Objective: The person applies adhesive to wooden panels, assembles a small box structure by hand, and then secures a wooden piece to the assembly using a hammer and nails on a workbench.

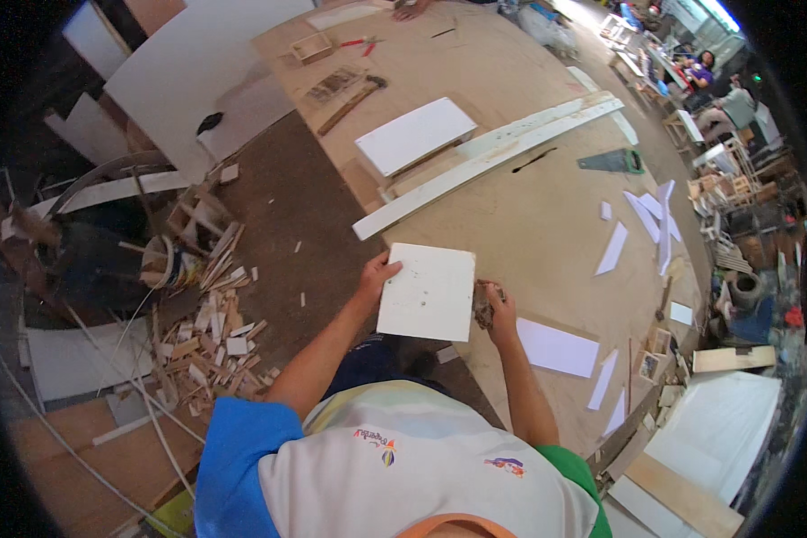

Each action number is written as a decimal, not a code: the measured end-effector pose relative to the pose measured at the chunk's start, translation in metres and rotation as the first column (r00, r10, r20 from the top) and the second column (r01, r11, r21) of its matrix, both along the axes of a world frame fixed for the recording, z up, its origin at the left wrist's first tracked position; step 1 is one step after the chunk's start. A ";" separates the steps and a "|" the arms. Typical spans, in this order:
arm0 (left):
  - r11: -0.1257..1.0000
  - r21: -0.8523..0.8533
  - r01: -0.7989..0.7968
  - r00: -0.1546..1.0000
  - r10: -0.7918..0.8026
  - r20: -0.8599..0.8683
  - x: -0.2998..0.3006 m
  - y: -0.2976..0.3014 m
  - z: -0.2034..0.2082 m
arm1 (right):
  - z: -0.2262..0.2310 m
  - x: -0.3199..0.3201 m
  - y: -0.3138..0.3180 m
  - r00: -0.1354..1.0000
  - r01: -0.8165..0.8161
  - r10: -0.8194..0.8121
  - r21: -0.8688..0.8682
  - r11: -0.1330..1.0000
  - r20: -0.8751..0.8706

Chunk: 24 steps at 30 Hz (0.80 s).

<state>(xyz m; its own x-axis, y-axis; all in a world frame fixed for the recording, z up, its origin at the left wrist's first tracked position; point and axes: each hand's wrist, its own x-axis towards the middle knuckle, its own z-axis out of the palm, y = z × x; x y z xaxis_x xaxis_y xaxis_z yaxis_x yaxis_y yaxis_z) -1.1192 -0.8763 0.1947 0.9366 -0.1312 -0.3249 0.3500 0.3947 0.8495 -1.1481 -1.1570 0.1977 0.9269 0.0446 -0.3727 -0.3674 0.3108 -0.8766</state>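
Observation:
My left hand [374, 278] grips the left edge of a white square board [426, 291], thumb on top and the fingers hidden beneath. Small dark marks dot the board's face. Just past its right edge, my right hand [502, 314] is closed around a brown, crumpled-looking wad [483, 308], whose exact kind I cannot make out. The board is held in front of my body, at the near-left edge of the large wooden worktable [547, 238]. A white rectangular panel [560, 348] lies on the table to the right of my right hand.
Long white boards [493, 166] cross the table beside a white-topped box [417, 134]. Farther off lie a hammer [350, 106], red-handled pliers [359, 43] and a small wooden tray [311, 47]. A handsaw [611, 161] rests near white offcuts [611, 248]. Scrap wood [215, 336] litters the floor at left.

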 end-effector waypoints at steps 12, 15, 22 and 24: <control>0.839 -0.097 -0.536 0.844 0.533 -0.055 -0.028 0.165 -0.007 | -0.023 0.026 0.128 0.985 -0.165 0.171 -0.304 0.938 -0.007; 0.809 -0.128 -0.574 0.817 0.576 -0.029 -0.004 0.214 -0.023 | -0.015 0.060 0.186 0.978 -0.205 0.205 -0.305 0.930 -0.030; 0.791 -0.073 -0.607 0.794 0.607 -0.037 0.048 0.335 -0.003 | -0.013 0.153 0.345 0.958 -0.246 0.280 -0.335 0.909 0.058; 0.784 -0.023 -0.621 0.784 0.621 -0.006 0.064 0.369 -0.002 | 0.000 0.174 0.386 0.955 -0.171 0.238 -0.332 0.928 0.175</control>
<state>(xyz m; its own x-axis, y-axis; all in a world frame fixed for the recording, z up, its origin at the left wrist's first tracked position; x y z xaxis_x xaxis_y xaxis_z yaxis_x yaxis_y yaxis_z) -1.0550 -0.5071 0.1925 0.8186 0.4716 -0.3278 0.0216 0.5450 0.8382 -0.9739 -0.7713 0.1978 0.9678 0.1553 -0.1983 -0.1927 -0.0506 -0.9800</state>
